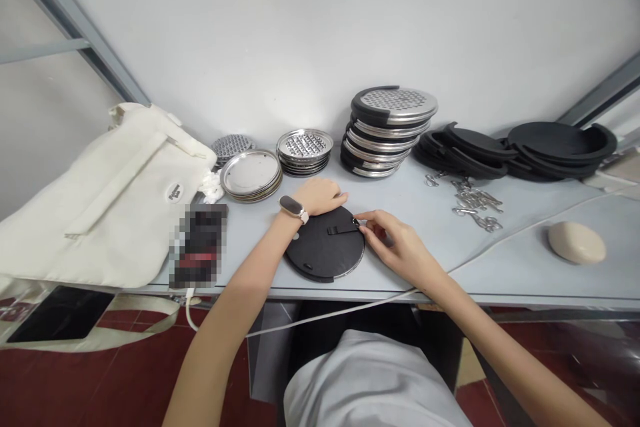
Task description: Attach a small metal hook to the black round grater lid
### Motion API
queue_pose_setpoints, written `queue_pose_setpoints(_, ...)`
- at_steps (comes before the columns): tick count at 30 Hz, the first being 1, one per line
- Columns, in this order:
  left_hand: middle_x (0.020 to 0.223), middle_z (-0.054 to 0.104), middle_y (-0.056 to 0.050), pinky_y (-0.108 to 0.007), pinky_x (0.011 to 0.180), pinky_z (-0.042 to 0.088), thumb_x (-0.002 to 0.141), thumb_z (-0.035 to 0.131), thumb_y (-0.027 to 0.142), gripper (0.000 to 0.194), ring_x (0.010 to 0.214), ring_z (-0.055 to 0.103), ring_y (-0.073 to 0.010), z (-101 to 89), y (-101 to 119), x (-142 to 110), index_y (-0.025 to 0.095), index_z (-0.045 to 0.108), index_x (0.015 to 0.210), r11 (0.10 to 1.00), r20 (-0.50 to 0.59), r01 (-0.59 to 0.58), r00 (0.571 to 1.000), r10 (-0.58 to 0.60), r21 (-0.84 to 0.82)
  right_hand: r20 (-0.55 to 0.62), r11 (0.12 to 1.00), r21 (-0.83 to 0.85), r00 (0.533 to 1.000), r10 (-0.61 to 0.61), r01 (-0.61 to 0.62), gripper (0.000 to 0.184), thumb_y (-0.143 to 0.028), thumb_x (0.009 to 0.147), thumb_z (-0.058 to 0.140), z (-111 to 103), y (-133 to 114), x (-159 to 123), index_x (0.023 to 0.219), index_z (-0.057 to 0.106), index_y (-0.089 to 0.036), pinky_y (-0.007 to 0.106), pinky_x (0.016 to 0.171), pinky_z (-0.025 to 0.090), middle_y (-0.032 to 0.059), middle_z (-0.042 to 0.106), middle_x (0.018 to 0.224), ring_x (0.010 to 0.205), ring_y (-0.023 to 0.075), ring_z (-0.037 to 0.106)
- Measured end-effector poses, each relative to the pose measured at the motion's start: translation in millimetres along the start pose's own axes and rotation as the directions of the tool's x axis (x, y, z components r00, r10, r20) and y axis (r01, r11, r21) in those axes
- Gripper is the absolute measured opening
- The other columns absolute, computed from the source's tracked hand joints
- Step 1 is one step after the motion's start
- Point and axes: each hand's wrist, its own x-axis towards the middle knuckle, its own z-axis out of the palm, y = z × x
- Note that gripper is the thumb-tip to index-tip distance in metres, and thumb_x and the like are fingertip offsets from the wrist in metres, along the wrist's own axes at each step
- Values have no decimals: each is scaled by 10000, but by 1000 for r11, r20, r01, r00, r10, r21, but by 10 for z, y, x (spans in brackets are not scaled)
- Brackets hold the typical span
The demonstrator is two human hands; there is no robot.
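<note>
A round black disc (pixel 325 250) with a small black clip on top lies flat on the grey table (pixel 525 267) in front of me. My left hand (pixel 323 195) rests on the disc's far edge, fingers curled down against it, a band on the wrist. My right hand (pixel 395 240) pinches a small metal piece at the disc's right edge, fingers closed on it.
Behind stand stacked metal plates (pixel 251 175), perforated metal discs (pixel 305 149), a tall stack of black-rimmed grates (pixel 387 130) and black rings (pixel 520 147). Loose metal hooks (pixel 475 203) lie at right, a beige oval object (pixel 576 241) further right. A white bag (pixel 110 200) fills the left.
</note>
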Motion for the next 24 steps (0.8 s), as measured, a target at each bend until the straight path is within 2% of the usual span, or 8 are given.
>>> queue_pose_setpoints(10,821,680,-111,-283,680,414,904,253,477,558,784,631,-214,-3,4,-1,149,692,795,1000,9,7,1000,-7,-8,-21,999,-48,1000,-16,15,222,-194,908,440,-20,-19,8,1074,587,-199,286,702,453,53,574,851,748,162,555)
queue_pose_setpoints(24,838,680,-109,-290,679,411,902,247,481,560,789,627,-217,-4,5,-1,151,686,795,1000,5,9,1000,-9,0,-24,999,8,999,44,-44,207,-217,905,453,5,10,-2,1078,562,-186,261,630,430,20,570,744,632,136,521)
